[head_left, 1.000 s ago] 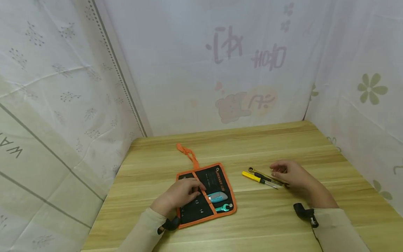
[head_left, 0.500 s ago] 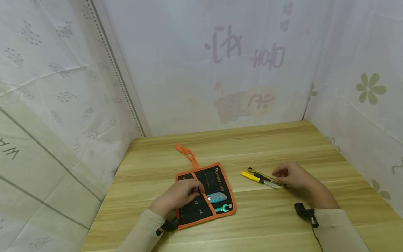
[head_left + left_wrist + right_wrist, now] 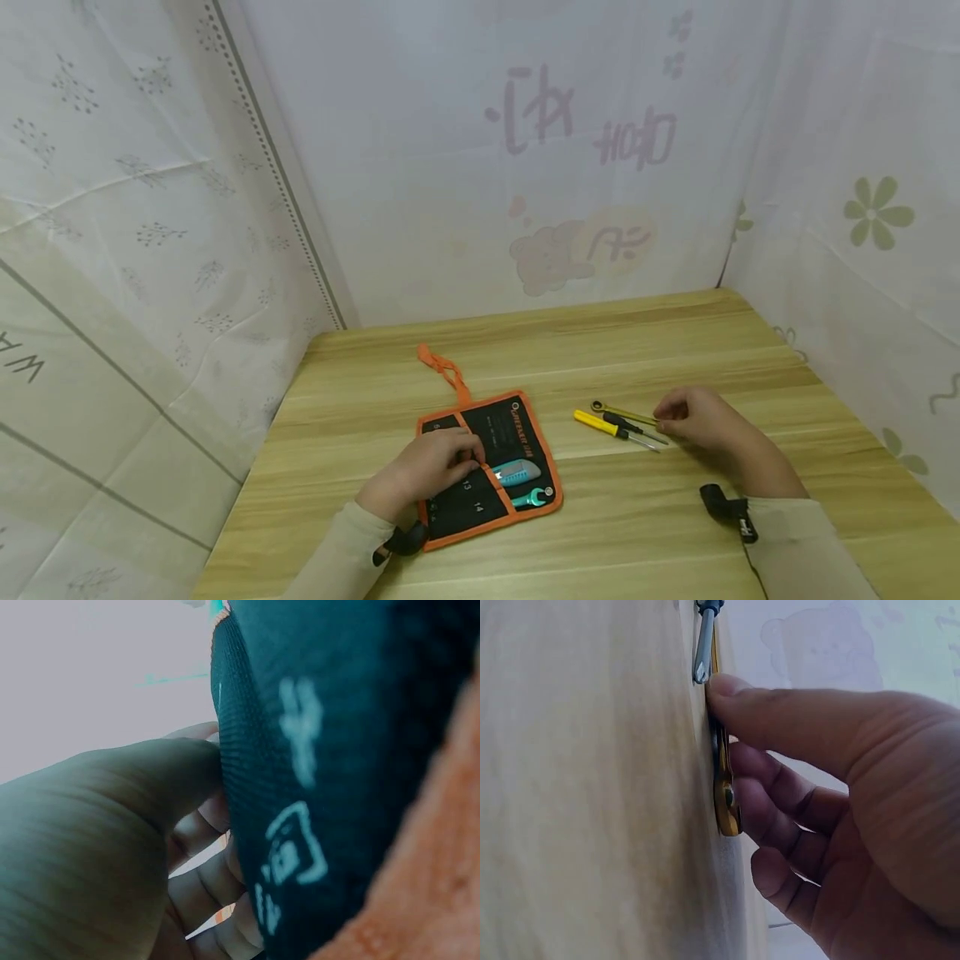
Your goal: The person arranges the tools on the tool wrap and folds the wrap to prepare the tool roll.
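Note:
A black tool pouch [image 3: 491,521] with orange trim lies unrolled on the table. My left hand [image 3: 423,468] rests over its numbered pockets and pinches the pocket edge between thumb and fingers; the left wrist view shows the dark fabric [image 3: 292,742] close up. My right hand [image 3: 703,423] pinches a gold ratchet wrench [image 3: 726,799] by its shaft, low over the table. The wrench's ring end [image 3: 597,406] points left, and its other end is hidden by the hand in the head view. Beside it lie a yellow-handled screwdriver [image 3: 596,422] and a black-handled screwdriver [image 3: 621,422].
A teal utility knife [image 3: 517,472] and a teal wrench [image 3: 530,497] sit in the pouch's right pockets. An orange tie strap [image 3: 444,367] stretches from the pouch toward the back. Printed cloth walls [image 3: 420,208] surround the wooden table [image 3: 600,533] at the back and sides.
My right hand has shifted slightly right and its fingers have come together on the gold wrench. More of the black-handled screwdriver's shaft shows. My left hand stays at the pouch.

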A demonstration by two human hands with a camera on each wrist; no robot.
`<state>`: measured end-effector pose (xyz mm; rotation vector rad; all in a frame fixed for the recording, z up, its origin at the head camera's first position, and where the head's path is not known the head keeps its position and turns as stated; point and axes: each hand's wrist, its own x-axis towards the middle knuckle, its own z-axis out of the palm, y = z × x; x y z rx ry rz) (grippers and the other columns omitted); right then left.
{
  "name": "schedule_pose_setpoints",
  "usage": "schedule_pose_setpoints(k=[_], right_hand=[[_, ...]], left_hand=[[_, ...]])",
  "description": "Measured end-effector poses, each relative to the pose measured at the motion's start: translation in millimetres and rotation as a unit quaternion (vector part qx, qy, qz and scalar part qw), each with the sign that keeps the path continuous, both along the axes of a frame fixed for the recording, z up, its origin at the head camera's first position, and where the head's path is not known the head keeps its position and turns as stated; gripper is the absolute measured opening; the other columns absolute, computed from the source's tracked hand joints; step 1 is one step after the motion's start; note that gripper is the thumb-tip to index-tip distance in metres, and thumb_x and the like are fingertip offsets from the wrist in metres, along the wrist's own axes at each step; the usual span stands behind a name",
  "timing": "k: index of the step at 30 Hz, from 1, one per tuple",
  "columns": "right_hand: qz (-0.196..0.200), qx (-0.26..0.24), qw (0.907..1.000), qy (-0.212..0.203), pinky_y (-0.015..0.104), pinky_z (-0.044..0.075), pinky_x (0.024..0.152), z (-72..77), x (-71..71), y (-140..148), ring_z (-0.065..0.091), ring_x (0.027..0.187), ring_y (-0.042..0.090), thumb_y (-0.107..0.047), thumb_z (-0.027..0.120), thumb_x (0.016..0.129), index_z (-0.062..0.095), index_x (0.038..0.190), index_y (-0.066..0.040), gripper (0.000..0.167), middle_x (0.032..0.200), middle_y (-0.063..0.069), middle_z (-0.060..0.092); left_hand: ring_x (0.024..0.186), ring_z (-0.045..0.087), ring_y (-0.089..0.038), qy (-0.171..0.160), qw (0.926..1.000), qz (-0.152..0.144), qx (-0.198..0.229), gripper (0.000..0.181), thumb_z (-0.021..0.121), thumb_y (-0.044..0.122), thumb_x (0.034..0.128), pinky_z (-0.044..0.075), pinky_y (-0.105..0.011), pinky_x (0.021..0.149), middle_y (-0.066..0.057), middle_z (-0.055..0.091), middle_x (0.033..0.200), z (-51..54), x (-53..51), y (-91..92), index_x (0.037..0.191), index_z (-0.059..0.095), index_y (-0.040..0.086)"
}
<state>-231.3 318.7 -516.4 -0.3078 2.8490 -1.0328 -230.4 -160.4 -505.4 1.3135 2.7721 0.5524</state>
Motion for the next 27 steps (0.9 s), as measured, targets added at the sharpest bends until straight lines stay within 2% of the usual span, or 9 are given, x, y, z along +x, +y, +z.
schedule_pose_setpoints(k=[4, 7, 12, 18, 23, 27], right_hand=[[0.012, 0.028, 0.9992, 0.025, 0.029, 0.048, 0.065, -0.3, -0.5, 0.1, 0.057, 0.074, 0.013, -0.015, 0.076, 0.084, 0.071, 0.083, -0.018, 0.007, 0.079, -0.005, 0.062], [0.018, 0.033, 0.9988, 0.032, 0.028, 0.048, 0.063, -0.8, -1.0, -0.4, 0.056, 0.072, 0.013, -0.013, 0.075, 0.084, 0.069, 0.082, -0.018, 0.008, 0.078, -0.005, 0.060], [0.027, 0.004, 0.9994, 0.019, 0.027, 0.048, 0.060, -2.1, 0.0, -1.2, 0.056, 0.069, 0.015, -0.009, 0.074, 0.085, 0.067, 0.083, -0.014, 0.008, 0.077, -0.002, 0.060], [0.042, -0.023, 0.9989, -0.004, 0.028, 0.048, 0.057, -3.1, 0.8, -3.1, 0.055, 0.066, 0.016, -0.010, 0.072, 0.087, 0.066, 0.084, -0.012, 0.007, 0.073, 0.000, 0.059], [0.033, -0.036, 0.9987, -0.013, 0.029, 0.048, 0.063, -3.8, 0.9, -3.4, 0.056, 0.073, 0.019, -0.012, 0.069, 0.091, 0.065, 0.091, -0.013, 0.005, 0.079, 0.001, 0.060], [0.031, -0.048, 0.9984, -0.005, 0.029, 0.048, 0.068, -5.1, 0.5, -3.5, 0.056, 0.079, 0.020, -0.013, 0.066, 0.094, 0.064, 0.098, -0.012, 0.005, 0.085, 0.002, 0.059]], left_hand=[[0.070, 0.047, -0.001, 0.008, 1.0000, 0.004, 0.004, 0.008, 0.067, 0.025, 0.0944, 0.043, -0.021, 0.060, 0.019, 0.052, 0.086, -1.0, 0.4, 1.0, 0.097, 0.064, 0.032], [0.070, 0.047, -0.001, 0.007, 0.9999, 0.006, 0.006, 0.008, 0.067, 0.025, 0.0941, 0.042, -0.021, 0.059, 0.019, 0.052, 0.085, -1.1, 0.7, 1.4, 0.096, 0.064, 0.032], [0.068, 0.047, 0.000, 0.003, 0.9999, 0.009, 0.013, 0.007, 0.067, 0.026, 0.0943, 0.043, -0.021, 0.059, 0.020, 0.052, 0.083, -3.2, 1.4, 1.7, 0.095, 0.064, 0.033], [0.067, 0.046, 0.001, 0.013, 0.9997, 0.009, 0.020, 0.003, 0.064, 0.029, 0.0959, 0.042, -0.020, 0.059, 0.021, 0.052, 0.084, -7.3, 0.9, 1.0, 0.095, 0.065, 0.031], [0.068, 0.046, 0.001, 0.018, 0.9995, 0.005, 0.027, 0.006, 0.067, 0.027, 0.0942, 0.042, -0.020, 0.058, 0.021, 0.052, 0.084, -8.5, 0.6, 0.9, 0.095, 0.064, 0.032], [0.067, 0.047, 0.001, 0.007, 0.9997, 0.013, 0.021, 0.007, 0.067, 0.027, 0.0941, 0.042, -0.020, 0.058, 0.021, 0.052, 0.083, -6.6, 2.0, 1.5, 0.095, 0.064, 0.033]])
